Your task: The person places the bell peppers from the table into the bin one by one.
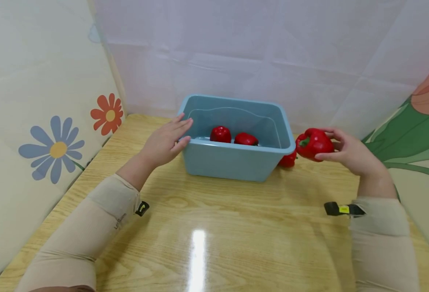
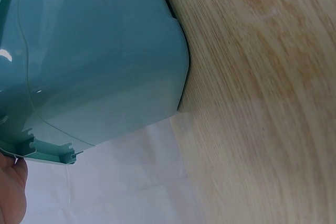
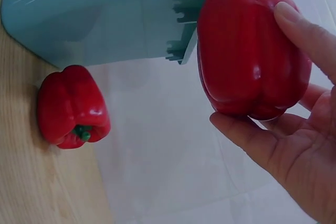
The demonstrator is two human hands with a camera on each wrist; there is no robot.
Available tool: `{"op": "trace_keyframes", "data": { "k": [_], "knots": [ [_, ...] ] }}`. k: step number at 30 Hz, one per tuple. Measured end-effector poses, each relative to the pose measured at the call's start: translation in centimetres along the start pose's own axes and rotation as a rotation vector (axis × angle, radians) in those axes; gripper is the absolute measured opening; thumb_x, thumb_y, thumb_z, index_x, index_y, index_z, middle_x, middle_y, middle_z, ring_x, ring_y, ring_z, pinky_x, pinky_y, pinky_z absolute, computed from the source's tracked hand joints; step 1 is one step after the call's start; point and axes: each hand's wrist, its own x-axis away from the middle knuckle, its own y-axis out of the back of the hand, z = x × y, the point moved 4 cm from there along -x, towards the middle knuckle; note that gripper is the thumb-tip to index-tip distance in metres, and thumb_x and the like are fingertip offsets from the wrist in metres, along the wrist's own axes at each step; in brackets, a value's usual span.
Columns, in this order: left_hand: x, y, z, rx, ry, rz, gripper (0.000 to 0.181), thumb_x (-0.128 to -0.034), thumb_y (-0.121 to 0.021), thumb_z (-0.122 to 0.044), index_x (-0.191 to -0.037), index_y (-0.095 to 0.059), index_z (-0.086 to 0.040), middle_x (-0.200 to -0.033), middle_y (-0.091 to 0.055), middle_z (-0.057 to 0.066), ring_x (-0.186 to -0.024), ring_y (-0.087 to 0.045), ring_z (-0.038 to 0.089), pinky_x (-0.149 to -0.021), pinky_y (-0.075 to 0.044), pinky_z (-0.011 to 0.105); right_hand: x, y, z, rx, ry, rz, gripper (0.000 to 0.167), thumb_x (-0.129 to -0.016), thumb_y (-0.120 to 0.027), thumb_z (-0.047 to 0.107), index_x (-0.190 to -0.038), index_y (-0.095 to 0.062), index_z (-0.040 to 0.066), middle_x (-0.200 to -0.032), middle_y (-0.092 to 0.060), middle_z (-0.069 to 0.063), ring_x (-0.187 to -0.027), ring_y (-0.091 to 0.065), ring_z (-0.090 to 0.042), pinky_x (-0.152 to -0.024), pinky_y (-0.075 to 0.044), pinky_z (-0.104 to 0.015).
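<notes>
My right hand (image 1: 354, 152) holds a red bell pepper (image 1: 316, 144) by its sides, raised just off the right end of a blue plastic bin (image 1: 229, 162). Its green stem points toward the bin. Fingers extended, my left hand (image 1: 163, 142) rests at the bin's left rim. Inside the bin lie two more red bell peppers, one at the middle (image 1: 220, 134) and one to its right (image 1: 246, 139). Another red bell pepper (image 3: 73, 107) sits on the table beside the bin's right end, partly hidden by the bin in the head view.
The bin stands on a wood-grain table (image 1: 207, 219) near its back edge. Behind it hangs a pale, creased sheet (image 1: 236, 52). Flower-patterned panels flank the table, one on the left (image 1: 24, 101) and one on the right (image 1: 419, 138).
</notes>
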Motion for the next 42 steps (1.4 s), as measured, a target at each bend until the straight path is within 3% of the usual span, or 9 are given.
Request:
{"op": "trace_keyframes", "data": {
  "k": [6,16,26,35,42],
  "knots": [
    [0.0,-0.2,0.2,0.002,0.003,0.0,0.052,-0.0966,-0.042,-0.031,-0.14,-0.036,-0.003,-0.142,-0.038,0.01,-0.138,-0.019,0.023,-0.11,-0.02,0.041,-0.1,0.5,0.7,-0.002,0.02,-0.003,0.071,-0.083,-0.067,0.03,-0.14,-0.028,0.016,-0.133,-0.036,-0.011,-0.115,-0.042,-0.034,-0.072,-0.049,-0.024],
    [0.1,-0.1,0.1,0.007,0.004,-0.002,0.051,-0.0968,-0.042,-0.03,-0.139,-0.036,-0.002,-0.142,-0.039,0.011,-0.138,-0.02,0.024,-0.11,-0.021,0.041,-0.4,0.6,2.2,0.0,0.069,-0.022,0.068,-0.081,-0.069,0.029,-0.137,-0.032,0.016,-0.13,-0.039,-0.007,-0.113,-0.044,-0.032,-0.072,-0.051,-0.024],
    [0.1,-0.1,0.1,0.008,0.004,-0.004,0.051,-0.0969,-0.042,-0.031,-0.14,-0.035,-0.003,-0.142,-0.038,0.011,-0.138,-0.019,0.024,-0.11,-0.021,0.041,-1.3,-0.4,4.7,-0.019,0.149,0.009,0.066,-0.08,-0.071,0.021,-0.135,-0.035,0.014,-0.126,-0.042,-0.006,-0.111,-0.047,-0.028,-0.071,-0.051,-0.024],
    [0.1,-0.1,0.2,0.007,0.007,0.0,0.052,-0.0971,-0.041,-0.031,-0.14,-0.035,-0.004,-0.142,-0.038,0.01,-0.138,-0.019,0.023,-0.11,-0.021,0.041,-2.4,-1.6,5.9,-0.105,0.216,0.035,0.064,-0.079,-0.072,0.017,-0.133,-0.038,0.013,-0.122,-0.045,-0.003,-0.107,-0.049,-0.024,-0.072,-0.053,-0.026],
    [0.0,0.0,0.0,0.007,0.003,0.0,0.052,-0.0967,-0.042,-0.031,-0.14,-0.035,-0.003,-0.142,-0.038,0.01,-0.138,-0.019,0.023,-0.11,-0.021,0.042,-3.2,-2.5,6.4,-0.168,0.212,0.024,0.063,-0.08,-0.07,0.015,-0.134,-0.037,0.013,-0.122,-0.044,-0.003,-0.106,-0.049,-0.024,-0.073,-0.052,-0.025]
  ]
}}
